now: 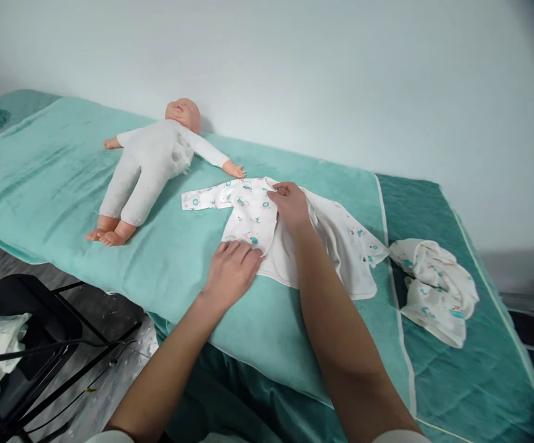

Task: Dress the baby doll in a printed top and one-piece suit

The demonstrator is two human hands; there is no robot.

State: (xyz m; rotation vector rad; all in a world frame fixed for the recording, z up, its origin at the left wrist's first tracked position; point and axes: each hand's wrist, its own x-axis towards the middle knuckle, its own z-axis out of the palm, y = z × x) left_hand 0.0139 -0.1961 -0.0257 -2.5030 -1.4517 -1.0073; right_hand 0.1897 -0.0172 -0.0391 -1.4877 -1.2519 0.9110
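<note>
One baby doll (pixel 151 163) on the bed (pixel 64 184), one printed baby shirt (pixel 248 212) (spread flat), left hand (pixel 232 271) flat on its hem, right hand (pixel 290 206) pinching its front edge, one crumpled garment (pixel 437 289) apart.

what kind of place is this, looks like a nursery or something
Probably a baby-care practice room rather than a home nursery: a baby doll lies on a padded table under a teal blanket, and both hands rest on a printed baby shirt laid flat.
</note>
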